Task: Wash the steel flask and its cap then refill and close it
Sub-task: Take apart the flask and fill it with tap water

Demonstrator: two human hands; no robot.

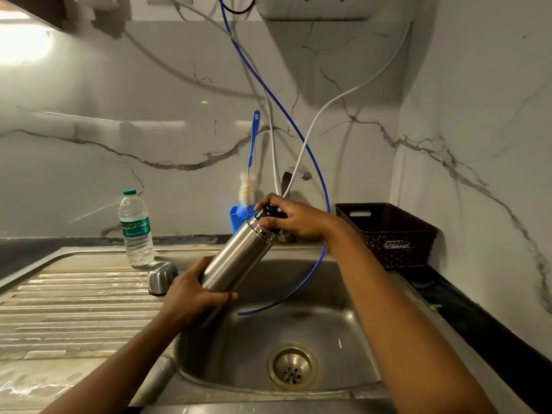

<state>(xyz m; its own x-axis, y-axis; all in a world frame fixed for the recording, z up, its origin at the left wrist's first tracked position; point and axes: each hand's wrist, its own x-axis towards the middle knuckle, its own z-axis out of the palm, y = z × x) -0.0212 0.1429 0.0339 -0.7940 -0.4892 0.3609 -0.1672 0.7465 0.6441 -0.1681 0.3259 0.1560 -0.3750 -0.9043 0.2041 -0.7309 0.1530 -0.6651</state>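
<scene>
gripping steel flask (236,261) low in left hand (191,297), angled over sink (334,297) against spills; clasping dark stopper (269,212) with right hand (298,220), likely to unscrew.

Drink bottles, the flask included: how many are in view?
2. The steel flask is held tilted above the sink; a plastic water bottle stands upright on the drainboard to the left. None appears hidden.

Both hands hold the tilted flask (239,258) — over the sink (343,294).
</scene>
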